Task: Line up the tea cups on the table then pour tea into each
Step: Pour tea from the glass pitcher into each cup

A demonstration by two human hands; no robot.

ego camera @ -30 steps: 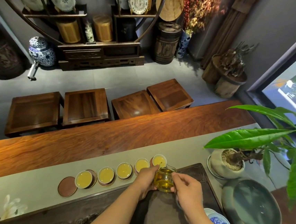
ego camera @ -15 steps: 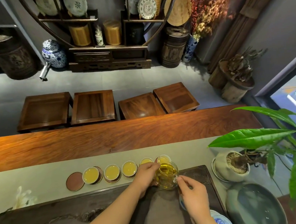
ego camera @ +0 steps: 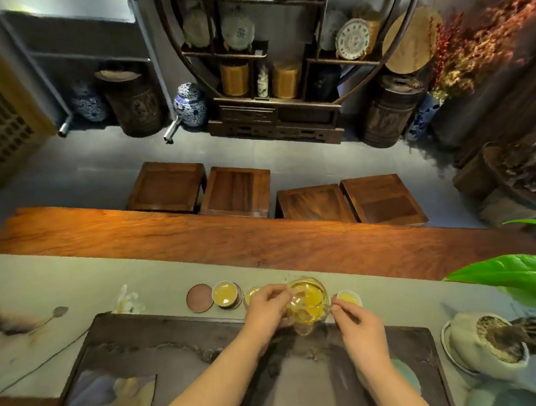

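Note:
A row of small tea cups filled with yellow tea runs along the grey runner. The leftmost cup [ego camera: 224,294] sits on a coaster beside an empty brown coaster [ego camera: 199,297]. Another cup [ego camera: 252,296] peeks out behind my left hand, and the rightmost cup [ego camera: 348,299] shows behind my right fingers. The middle cups are hidden. A glass pitcher [ego camera: 307,300] of yellow tea hangs over the row, tilted. My left hand [ego camera: 267,307] grips its left side. My right hand [ego camera: 358,323] pinches at its right side, fingertips touching the glass.
A dark tea tray [ego camera: 175,339] lies under my forearms on the runner over the long wooden table [ego camera: 197,232]. A potted plant [ego camera: 485,344] with big green leaves stands at the right. Several wooden stools [ego camera: 236,189] stand beyond the table, a shelf behind them.
My view has swung left and up. The pitcher has moved left along the row, from the rightmost cup toward the middle ones, both hands still on it.

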